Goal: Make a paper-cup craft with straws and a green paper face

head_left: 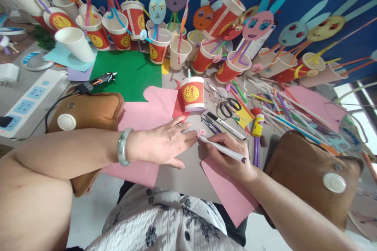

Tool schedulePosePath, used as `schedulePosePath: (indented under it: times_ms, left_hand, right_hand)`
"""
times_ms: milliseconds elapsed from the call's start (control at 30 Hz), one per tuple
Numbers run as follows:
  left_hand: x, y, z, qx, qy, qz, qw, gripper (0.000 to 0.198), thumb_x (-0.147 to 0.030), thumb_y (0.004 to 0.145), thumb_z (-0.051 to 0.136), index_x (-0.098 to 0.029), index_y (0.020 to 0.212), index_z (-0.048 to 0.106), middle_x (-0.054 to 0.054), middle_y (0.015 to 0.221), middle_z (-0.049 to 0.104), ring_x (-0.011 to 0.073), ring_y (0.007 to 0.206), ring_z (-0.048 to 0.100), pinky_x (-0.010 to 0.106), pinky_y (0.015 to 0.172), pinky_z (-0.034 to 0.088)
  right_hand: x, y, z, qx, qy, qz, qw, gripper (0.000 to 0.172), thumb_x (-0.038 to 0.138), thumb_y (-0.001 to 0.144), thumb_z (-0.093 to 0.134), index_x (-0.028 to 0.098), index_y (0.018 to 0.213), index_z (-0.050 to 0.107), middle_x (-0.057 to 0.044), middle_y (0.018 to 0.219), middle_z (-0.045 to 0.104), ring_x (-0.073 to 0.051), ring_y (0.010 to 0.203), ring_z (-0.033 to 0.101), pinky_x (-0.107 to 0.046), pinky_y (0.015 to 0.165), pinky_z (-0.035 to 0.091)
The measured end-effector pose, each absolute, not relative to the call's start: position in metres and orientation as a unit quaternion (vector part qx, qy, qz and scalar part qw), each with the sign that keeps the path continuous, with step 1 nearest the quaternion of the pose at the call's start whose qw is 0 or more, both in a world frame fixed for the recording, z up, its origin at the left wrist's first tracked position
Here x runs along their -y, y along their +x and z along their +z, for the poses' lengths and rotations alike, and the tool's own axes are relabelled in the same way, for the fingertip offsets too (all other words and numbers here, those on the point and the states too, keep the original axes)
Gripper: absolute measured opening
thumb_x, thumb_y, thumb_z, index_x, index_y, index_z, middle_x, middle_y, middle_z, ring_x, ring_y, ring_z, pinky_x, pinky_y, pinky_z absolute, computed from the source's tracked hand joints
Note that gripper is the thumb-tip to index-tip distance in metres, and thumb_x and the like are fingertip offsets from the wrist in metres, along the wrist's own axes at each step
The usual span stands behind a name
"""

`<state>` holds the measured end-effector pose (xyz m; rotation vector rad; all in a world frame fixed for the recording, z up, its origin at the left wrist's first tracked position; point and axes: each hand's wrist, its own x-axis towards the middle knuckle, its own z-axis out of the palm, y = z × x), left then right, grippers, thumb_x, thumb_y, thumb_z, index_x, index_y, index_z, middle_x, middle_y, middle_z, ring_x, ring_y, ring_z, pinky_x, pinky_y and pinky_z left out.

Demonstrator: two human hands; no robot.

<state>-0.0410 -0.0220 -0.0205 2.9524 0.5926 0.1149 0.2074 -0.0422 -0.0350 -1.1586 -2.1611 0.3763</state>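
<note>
My right hand (231,157) grips a slim white marker pen (225,150), its tip pointing left near my left fingertips. Just beyond the tip lies a small round pink paper (202,131) with "Hi" written on it. My left hand (169,141) rests flat on the table with fingers stretched out, partly over pink paper (138,114), and holds nothing. A red and white paper cup (192,93) with a gold emblem stands beyond my hands. Beside it lie a black-and-white marker (225,125), pointed metal tools (210,124) and black-handled scissors (228,106).
Several paper cups with rabbit faces on pipe cleaners (160,43) line the back. Green paper (126,72), a power strip (31,100) and a brown pouch (85,111) lie left. A glue stick (257,123), loose pipe cleaners (282,104) and another brown pouch (306,176) are right.
</note>
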Motion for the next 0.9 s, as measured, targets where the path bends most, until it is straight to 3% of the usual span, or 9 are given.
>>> schedulePosePath:
  times_ms: [900]
  left_hand:
    - [0.0224, -0.0425, -0.0230, -0.192, 0.976, 0.070, 0.075, 0.071, -0.062, 0.089, 0.063, -0.015, 0.141, 0.051, 0.017, 0.147, 0.051, 0.0365, 0.135, 0.045, 0.053, 0.120, 0.026]
  right_hand:
    - [0.0428, 0.2100, -0.0363, 0.827, -0.444, 0.146, 0.314, 0.005, 0.023, 0.087, 0.062, 0.021, 0.083, 0.062, 0.001, 0.062, 0.069, -0.010, 0.045, 0.060, -0.020, 0.045, 0.045]
